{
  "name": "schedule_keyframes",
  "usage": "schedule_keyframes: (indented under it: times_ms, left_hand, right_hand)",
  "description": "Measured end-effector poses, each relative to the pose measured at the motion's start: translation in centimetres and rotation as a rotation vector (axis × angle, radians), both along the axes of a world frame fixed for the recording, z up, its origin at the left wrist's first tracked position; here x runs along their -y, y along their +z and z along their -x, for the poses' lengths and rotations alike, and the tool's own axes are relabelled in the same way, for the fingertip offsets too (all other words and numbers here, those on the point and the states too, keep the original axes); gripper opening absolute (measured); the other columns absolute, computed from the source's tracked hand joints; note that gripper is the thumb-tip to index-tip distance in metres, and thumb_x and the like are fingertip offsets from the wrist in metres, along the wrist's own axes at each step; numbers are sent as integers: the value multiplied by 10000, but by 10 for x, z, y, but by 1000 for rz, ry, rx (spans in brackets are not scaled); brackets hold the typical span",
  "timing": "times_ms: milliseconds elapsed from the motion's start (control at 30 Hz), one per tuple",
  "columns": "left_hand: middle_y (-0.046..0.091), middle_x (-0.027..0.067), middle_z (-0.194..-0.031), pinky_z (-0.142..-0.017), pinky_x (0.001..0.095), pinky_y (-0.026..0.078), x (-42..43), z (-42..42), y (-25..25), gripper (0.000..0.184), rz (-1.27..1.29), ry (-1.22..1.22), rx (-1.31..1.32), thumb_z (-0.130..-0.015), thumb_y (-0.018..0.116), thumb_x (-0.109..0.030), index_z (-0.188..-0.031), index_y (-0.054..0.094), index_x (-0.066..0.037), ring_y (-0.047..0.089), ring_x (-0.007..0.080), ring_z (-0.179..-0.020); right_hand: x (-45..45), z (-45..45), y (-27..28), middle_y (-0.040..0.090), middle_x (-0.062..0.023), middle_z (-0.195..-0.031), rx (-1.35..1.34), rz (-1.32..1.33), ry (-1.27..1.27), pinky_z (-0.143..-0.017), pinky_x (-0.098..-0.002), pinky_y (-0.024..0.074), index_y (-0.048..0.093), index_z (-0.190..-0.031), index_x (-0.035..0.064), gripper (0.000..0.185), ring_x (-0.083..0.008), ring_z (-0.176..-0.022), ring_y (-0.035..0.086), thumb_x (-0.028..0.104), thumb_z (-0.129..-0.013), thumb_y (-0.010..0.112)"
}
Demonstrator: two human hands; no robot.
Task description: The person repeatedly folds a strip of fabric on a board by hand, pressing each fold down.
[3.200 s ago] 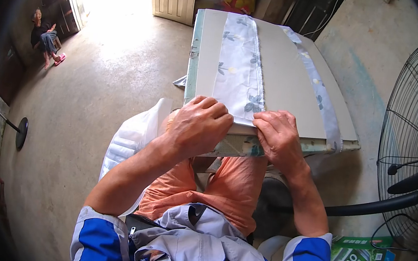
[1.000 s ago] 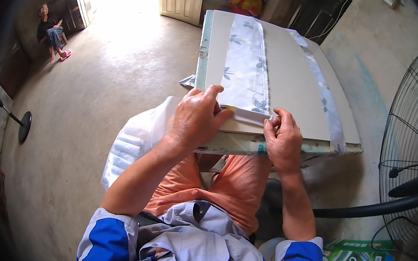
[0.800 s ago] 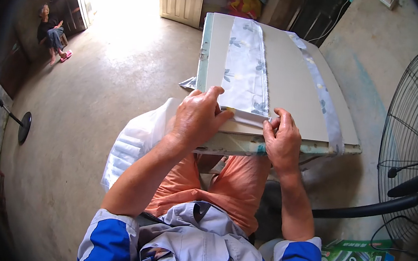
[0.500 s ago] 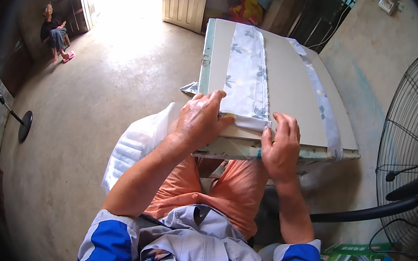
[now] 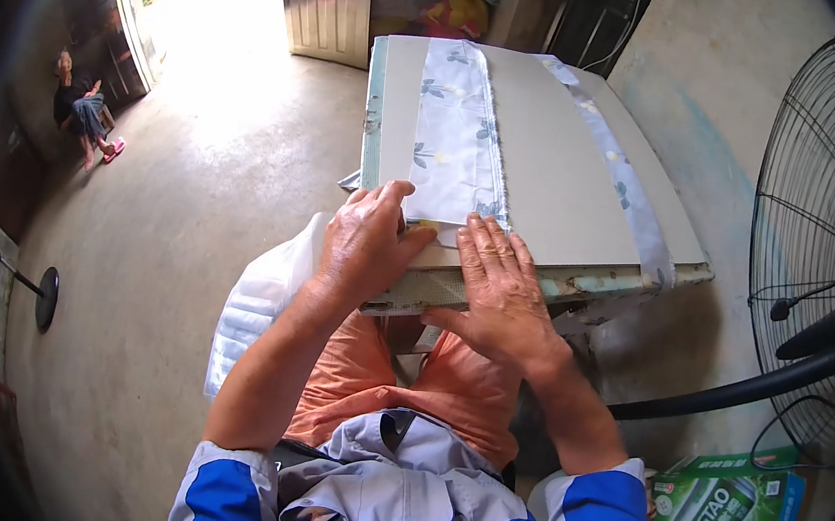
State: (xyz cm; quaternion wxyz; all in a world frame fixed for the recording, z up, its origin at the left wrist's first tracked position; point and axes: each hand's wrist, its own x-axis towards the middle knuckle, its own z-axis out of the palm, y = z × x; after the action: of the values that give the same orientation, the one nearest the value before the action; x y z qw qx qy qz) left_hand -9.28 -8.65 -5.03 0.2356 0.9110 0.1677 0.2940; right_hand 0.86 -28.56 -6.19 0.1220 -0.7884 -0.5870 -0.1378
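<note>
On the counter (image 5: pixel 565 194) lies a floral cloth strip (image 5: pixel 451 148), presumably light, soft and fray-prone; hold it at the near end. Left hand (image 5: pixel 364 240): fingers bent, thumb apart, grip indeterminable. Right hand (image 5: pixel 504 304): fingers extended flat over the near end, pinching nothing.

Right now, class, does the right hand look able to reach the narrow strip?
Probably yes: the right hand lies over the near end of the wide strip, and only bare board shows between it and the narrow strip.
</note>
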Motion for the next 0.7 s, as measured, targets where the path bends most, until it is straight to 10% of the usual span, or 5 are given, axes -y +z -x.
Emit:
schedule_keyframes:
  times_ms: [333, 700]
  left_hand:
    - [666, 177, -1247, -1056, 475, 512, 8, 3, 18, 566, -248, 17, -27, -880, 845, -300, -1339, 655, -28, 627, 353, -1219]
    - [424, 302, -1643, -1303, 535, 269, 68, -10, -2, 891, -122, -449, 15, -1002, 645, -605, -1560, 460, 65, 345, 444, -1577]
  right_hand:
    - [12, -15, -3, 379, -272, -1686, 29, 43, -48, -1302, -585, 196, 397, -1605, -81, 1178, -386, -1616, 290, 796, -860, 651]
    - [16, -16, 0, 371, -244, -1694, -15, 86, -4, -1292, -627, 185, 362, -1636, -13, 804, -402, -1604, 315, 394, -994, 622]
